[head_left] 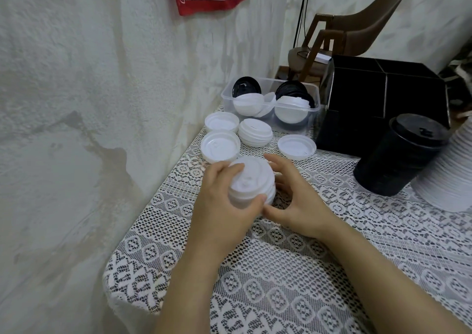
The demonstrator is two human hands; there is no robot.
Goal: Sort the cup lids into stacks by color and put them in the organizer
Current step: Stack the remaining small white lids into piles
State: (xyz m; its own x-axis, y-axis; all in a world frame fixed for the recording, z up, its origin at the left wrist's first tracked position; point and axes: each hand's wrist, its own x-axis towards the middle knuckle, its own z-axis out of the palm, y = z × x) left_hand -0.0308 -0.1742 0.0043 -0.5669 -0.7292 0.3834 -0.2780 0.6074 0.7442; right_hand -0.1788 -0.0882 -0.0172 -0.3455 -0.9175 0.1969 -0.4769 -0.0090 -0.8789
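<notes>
Stack of white lids (pixel 251 183) mid desk (pixel 281 270), left hand (pixel 224 203) gripping it at nine o'clock, right hand (pixel 298 206) cupping it at three o'clock, black organizer (pixel 383 91) at one o'clock

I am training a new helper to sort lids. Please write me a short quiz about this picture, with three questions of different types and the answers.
1. True or false: the clear container holds only black lids.
2. What do the left hand and the right hand hold between them? A) one black lid; B) the white lid stack; C) the clear container.
3. Fill in the missing word: beside the tall black lid stack, at the right edge of the view, stands a tall ___ stack.

Key: 1 false (it also holds white lids); 2 B; 3 white.
</notes>
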